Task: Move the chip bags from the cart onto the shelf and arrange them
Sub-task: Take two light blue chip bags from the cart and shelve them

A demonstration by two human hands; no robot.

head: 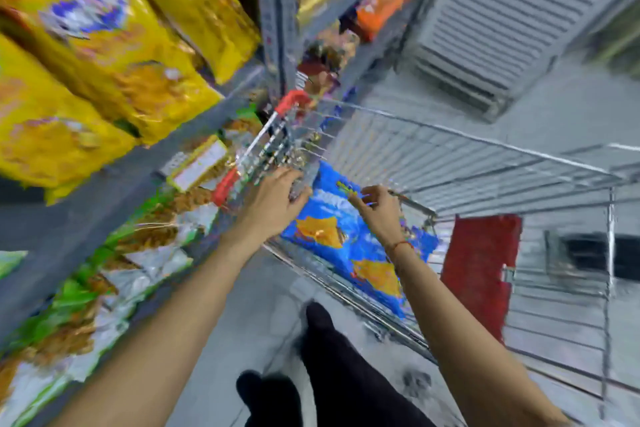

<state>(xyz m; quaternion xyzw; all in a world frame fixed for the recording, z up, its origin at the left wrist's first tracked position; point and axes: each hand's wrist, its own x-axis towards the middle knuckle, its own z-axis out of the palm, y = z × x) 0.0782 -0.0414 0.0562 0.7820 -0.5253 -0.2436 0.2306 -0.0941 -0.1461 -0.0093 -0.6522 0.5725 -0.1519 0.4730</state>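
A blue chip bag (349, 246) printed with orange chips is seen lying in the wire cart (485, 163), against the cart's near-left wall and close to its handle end. The picture is blurred by motion, so the print on the bag cannot be read.

The right hand (379, 215) is placed over the bag's upper part, with thumb and fingers drawn together at what appears to be the bag's top edge; whether the bag is actually pinched cannot be told. A red thread is worn at that wrist. The left hand (277, 204) is spread at the bag's upper left corner, fingers apart and reaching over the cart's rim beside the red handle (263, 146); contact with the bag cannot be confirmed.

A red panel (479, 270) is seen at the cart's right side. The cart is stood just beside the shelf (114, 166), whose grey edge runs along the left. Yellow bags (104, 45) are ranged on the upper level, green bags (97, 288) on the level below. An orange bag (379, 7) is noted further along the shelf. Dark trouser legs are visible at the lower edge, over a grey floor.
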